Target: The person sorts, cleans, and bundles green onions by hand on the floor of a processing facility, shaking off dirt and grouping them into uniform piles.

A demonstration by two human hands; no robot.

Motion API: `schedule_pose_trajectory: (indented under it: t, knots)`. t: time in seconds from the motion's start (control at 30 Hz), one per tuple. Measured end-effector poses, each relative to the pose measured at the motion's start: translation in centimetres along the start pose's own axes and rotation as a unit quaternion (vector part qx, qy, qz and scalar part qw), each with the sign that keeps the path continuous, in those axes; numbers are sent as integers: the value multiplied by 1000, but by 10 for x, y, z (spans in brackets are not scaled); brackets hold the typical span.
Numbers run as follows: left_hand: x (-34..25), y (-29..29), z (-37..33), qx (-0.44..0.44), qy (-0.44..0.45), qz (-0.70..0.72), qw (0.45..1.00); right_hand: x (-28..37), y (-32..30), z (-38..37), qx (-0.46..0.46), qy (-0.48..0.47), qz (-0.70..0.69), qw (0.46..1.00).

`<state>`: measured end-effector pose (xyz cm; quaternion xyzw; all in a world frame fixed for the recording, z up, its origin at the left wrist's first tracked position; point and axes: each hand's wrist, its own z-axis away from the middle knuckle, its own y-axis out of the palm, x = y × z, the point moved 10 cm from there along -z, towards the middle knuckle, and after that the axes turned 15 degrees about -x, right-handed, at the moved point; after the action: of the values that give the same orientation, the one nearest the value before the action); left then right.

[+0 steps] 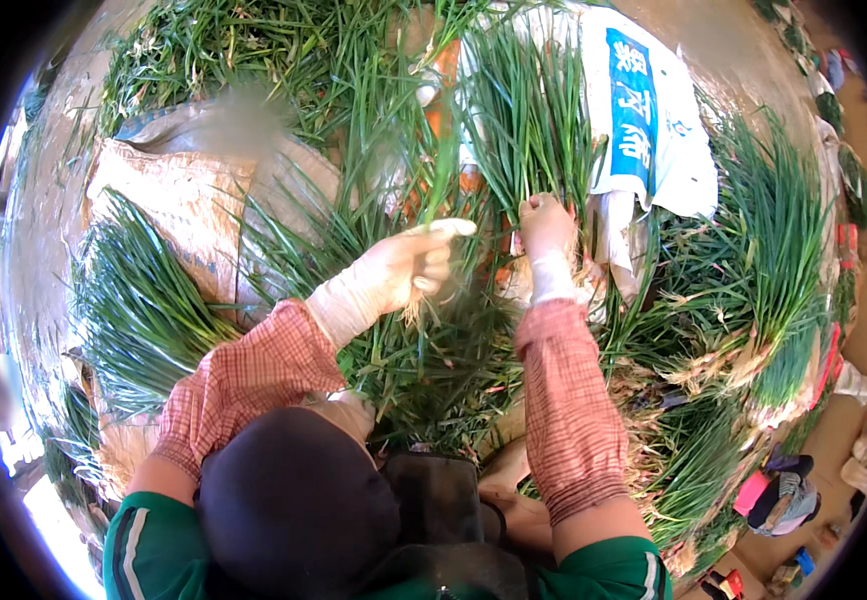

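My left hand [388, 278], in a pale glove, is closed around a few spring onions [441, 180]. Their green leaves point away from me and their pale roots hang below the curled fingers; the thumb sticks out to the right. My right hand [548, 232], gloved too, grips the root end of a thick bunch of spring onions [533, 110], whose leaves fan out toward the far side over white sacking. Both forearms wear red checked sleeves. Between and below the hands lies a heap of loose green leaves [423, 370].
A white sack with a blue panel [673, 150] lies right of the bunch. More spring onions with roots [753, 310] are piled at right, another bunch [143, 300] at left beside a tan woven sack [178, 210]. Loose leaves [243, 50] cover the far side. A person [783, 495] is at lower right.
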<state>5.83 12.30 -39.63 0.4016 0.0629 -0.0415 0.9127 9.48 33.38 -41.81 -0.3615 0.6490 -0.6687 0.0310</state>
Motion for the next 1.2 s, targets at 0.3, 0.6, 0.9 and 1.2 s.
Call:
schedule_pose_trajectory:
  t: [0.3,0.6,0.9,1.2]
  knots:
    - [-2,14,-4,13,-33,30,999,-42,-34,-21,-17,4,75,997]
    - [21,-47,-33,-205,60,-286,934,63,-39,97,149,-86,-132,976]
    - [21,-21,-22,-111,130,-186,968,14,25,111,119,318,-449,826]
    - [25,-1,-18,-54,4,-109,993,-62,-13,5,128,-16,196,972]
